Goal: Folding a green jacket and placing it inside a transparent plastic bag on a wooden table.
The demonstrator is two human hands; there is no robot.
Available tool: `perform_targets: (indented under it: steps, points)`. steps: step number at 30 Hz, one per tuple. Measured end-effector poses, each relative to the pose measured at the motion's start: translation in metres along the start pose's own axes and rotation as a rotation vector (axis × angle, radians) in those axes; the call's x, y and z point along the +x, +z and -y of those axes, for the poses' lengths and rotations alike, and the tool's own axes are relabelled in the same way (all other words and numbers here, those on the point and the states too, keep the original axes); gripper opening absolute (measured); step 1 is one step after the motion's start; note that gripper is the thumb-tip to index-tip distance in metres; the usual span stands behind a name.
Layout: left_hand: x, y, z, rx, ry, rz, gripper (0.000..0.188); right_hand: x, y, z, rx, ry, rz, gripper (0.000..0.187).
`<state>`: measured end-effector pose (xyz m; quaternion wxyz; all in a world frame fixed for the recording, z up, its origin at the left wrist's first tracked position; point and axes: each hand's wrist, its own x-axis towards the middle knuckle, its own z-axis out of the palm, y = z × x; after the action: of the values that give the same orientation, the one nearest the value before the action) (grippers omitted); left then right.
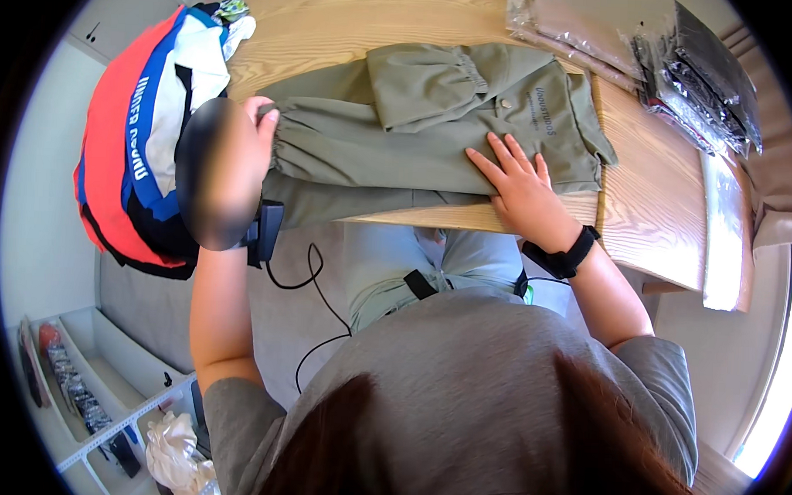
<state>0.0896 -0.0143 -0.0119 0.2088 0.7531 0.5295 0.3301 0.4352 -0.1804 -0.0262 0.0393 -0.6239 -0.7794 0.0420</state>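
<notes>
Nearest me, a person's right hand (522,186) rests open, fingers spread flat on a green jacket (390,160), toward its right end. The left hand (249,151) is at the near sleeve's gathered cuff (284,137); blur leaves me unable to tell whether it grips. The jacket's long axis runs left to right across the tabletop (645,226), between both hands. Farther back, the other sleeve (423,91) lies folded over it.

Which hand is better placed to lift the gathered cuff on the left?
Probably the left hand: its fingers are right at that gathered cuff, though blur hides part of its grip. The right hand lies spread on the olive jacket, well away from the cuff.
</notes>
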Motion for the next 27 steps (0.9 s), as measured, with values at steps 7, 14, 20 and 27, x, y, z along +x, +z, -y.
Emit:
perform_targets:
  steps: [7,14,20,27]
  points:
    - [-0.015,0.009,0.021,0.081,-0.038,0.019,0.022,0.0,0.008,0.002,-0.115,0.001,-0.027,0.071]
    - [-0.035,0.004,0.037,0.214,0.041,0.019,0.03,0.001,0.006,0.006,-0.105,-0.005,-0.029,0.07]
    - [-0.04,-0.004,-0.004,0.205,0.272,-0.01,0.031,0.001,0.009,0.002,-0.096,0.019,-0.011,0.071]
    - [-0.07,-0.002,0.021,0.5,0.245,0.406,0.059,0.003,0.005,0.005,-0.109,0.016,-0.011,0.07]
